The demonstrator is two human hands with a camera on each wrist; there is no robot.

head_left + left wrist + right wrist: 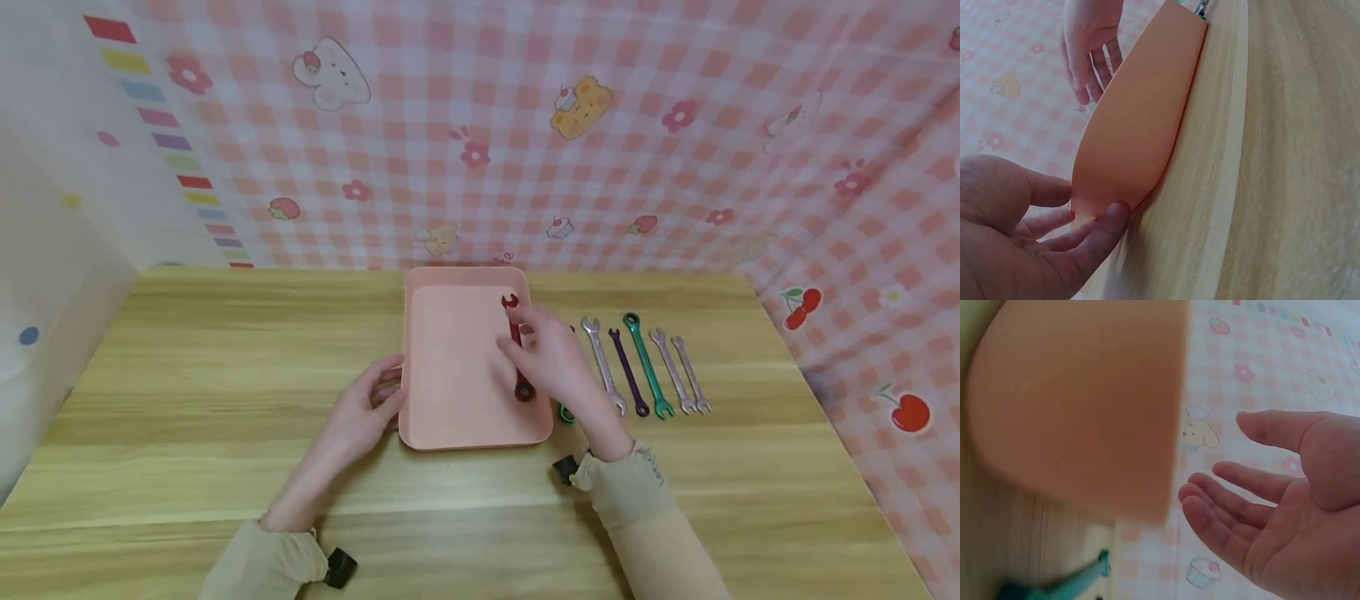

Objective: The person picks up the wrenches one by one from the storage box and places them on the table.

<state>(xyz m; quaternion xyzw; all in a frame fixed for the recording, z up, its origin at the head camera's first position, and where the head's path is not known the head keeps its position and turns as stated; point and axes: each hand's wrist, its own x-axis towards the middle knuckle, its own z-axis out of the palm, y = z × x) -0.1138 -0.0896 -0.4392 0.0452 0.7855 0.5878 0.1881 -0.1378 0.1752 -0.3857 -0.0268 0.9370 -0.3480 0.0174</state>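
Observation:
A pink rectangular tray (453,367) lies on the table. My left hand (367,408) rests fingertips and thumb against the outside of its left wall, with the thumb (1113,222) low near the corner in the left wrist view. A red wrench (516,337) is along the tray's right side, open jaw pointing away and ring end nearer me. Over it is my right hand (551,354), which hides part of the handle. The right wrist view shows that hand's fingers (1235,500) spread from the thumb, nothing between them.
Right of the tray lie several wrenches in a row: a silver one (603,367), a purple one (628,372), a green one (648,367) and paler ones (672,371). Another wrench (567,413) is mostly hidden by my right hand. Behind the wooden table (225,358) hangs a checked cloth (420,150).

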